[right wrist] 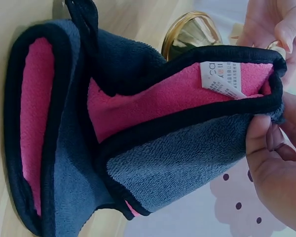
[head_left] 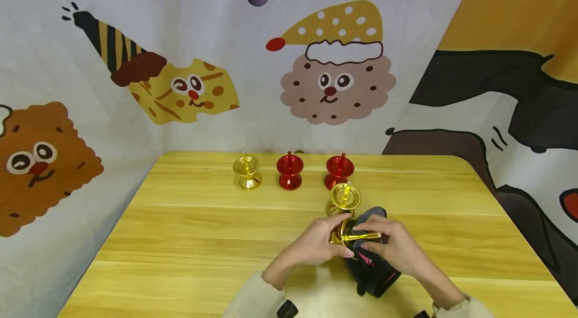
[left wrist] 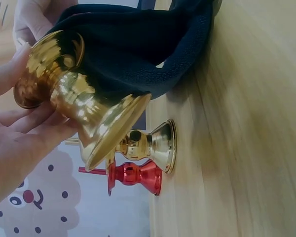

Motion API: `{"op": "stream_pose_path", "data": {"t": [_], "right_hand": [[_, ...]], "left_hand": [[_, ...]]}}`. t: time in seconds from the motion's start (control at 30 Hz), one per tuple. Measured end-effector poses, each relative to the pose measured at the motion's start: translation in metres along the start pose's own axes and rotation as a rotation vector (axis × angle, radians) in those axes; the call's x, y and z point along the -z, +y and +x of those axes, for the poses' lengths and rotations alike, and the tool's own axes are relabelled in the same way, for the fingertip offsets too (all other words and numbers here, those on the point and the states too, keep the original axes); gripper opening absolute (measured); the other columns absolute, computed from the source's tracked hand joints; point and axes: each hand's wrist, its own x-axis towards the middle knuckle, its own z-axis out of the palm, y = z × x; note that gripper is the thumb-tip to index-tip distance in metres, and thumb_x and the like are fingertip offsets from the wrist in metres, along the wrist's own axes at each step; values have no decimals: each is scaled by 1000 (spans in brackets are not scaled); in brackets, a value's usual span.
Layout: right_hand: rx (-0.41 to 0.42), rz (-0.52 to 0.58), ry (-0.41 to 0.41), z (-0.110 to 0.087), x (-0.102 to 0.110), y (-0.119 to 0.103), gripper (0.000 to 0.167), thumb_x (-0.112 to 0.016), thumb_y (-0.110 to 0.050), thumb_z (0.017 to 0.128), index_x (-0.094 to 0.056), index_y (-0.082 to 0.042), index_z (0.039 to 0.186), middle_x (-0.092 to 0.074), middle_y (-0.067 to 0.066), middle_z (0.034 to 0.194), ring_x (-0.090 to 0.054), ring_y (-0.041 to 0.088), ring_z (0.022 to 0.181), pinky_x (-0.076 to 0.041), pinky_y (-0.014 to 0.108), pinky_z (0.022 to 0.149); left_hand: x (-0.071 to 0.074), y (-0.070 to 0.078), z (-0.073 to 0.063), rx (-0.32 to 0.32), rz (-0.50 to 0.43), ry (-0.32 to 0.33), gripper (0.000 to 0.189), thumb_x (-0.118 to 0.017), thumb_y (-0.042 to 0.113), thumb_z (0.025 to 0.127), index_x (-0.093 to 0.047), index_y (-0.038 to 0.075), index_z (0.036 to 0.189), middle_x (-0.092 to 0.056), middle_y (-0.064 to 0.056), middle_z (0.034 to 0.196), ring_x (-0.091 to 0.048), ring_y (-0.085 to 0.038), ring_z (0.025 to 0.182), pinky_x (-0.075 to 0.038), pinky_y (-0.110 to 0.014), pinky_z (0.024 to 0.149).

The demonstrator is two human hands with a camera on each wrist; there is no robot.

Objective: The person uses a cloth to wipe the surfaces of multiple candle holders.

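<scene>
My left hand [head_left: 311,244] grips a shiny gold candle holder [left wrist: 86,101], which is tilted on its side above the table with its spike pointing right in the head view. In my right hand [head_left: 402,248] is a dark grey cloth with pink lining [right wrist: 172,163], pinched between thumb and fingers. The cloth lies against the dish of the held candle holder and hangs down to the tabletop. Just behind the hands stands another gold candle holder [head_left: 345,198], upright. Folds of the cloth partly hide the held holder in the right wrist view.
At the back of the wooden table [head_left: 189,237] stand a gold candle holder [head_left: 250,180], a red candle holder [head_left: 290,180] and a second red one [head_left: 334,180], all upright. A cartoon-printed curtain [head_left: 217,7] hangs behind the table.
</scene>
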Motion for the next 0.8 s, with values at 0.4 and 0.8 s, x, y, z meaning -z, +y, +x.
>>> {"op": "stream_pose_path", "data": {"t": [0.4,0.8], "right_hand": [[28,83,-12,-4,8,2,30,-71,5,72,-68,-4,100,-60,1,87,-48,6,68,-45,20,53],[-141,-16,248,-7,26,-8,31,-69,12,72,-61,-3,99,-58,0,81,-56,8,69,-49,19,58]], "left_hand": [[2,1,0,-45,78,-31,69,-72,17,80,-37,-2,136,-54,-10,124,-49,-7,107,-39,-19,93],[-5,-9,2,92,-219,135,66,-82,9,67,-44,2,120,-54,-6,112,-55,-11,99,-46,-18,83]]}}
